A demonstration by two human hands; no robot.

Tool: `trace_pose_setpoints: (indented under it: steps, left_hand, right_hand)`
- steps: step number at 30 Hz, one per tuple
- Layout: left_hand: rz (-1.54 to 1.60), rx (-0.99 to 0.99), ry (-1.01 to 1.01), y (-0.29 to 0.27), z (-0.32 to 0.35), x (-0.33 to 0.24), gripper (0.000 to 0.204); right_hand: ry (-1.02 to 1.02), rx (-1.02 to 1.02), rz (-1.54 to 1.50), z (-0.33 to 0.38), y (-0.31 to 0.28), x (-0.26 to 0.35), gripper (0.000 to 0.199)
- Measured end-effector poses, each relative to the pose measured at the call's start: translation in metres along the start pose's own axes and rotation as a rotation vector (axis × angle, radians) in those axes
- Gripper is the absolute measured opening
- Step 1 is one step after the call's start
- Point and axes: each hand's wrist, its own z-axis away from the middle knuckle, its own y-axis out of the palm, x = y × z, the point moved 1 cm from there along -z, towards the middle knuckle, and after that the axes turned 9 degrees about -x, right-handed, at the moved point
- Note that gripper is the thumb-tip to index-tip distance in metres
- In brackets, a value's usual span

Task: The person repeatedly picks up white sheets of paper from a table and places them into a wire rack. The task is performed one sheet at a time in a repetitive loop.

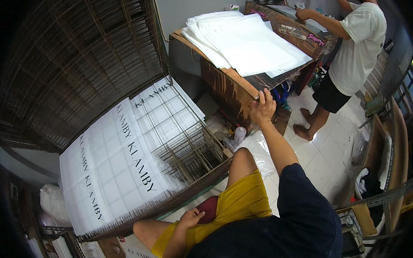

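My right hand (264,107) reaches forward with the arm outstretched, its fingers curled over the near corner of a worn wooden table (241,83). On that table lies a loose, fanned stack of white sheets (258,43). My left hand (190,218) rests in my lap, fingers loosely bent, touching a dark red patch of cloth (208,209) beside my yellow shorts (241,196). Left of me, printed translucent white sheets (111,165) with large dark lettering lie on the wire shelves of a drying rack (189,153).
The rack's raised wire shelves (83,56) lean up behind the sheets. At the far right a person in a white shirt (362,44) works at another wooden table (289,26). A white bottle (240,134) and clear plastic (258,154) are on the floor. Shelving (396,143) lines the right side.
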Motion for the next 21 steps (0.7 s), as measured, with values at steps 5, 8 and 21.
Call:
trace_pose_setpoints:
  steps: [5, 8, 21]
  left_hand:
    - [0.023, -0.026, 0.03, 0.005, -0.002, 0.009, 0.045]
    - [0.09, 0.005, 0.01, -0.004, 0.006, -0.008, 0.042]
    - [0.019, -0.039, 0.032, 0.007, 0.001, 0.01, 0.044]
  right_hand:
    - [0.217, 0.222, -0.113, -0.024, -0.025, 0.014, 0.058]
    - [0.501, 0.35, -0.128, -0.066, -0.047, 0.021, 0.056]
    - [1.852, -0.116, -1.153, -0.167, 0.024, -0.139, 0.105]
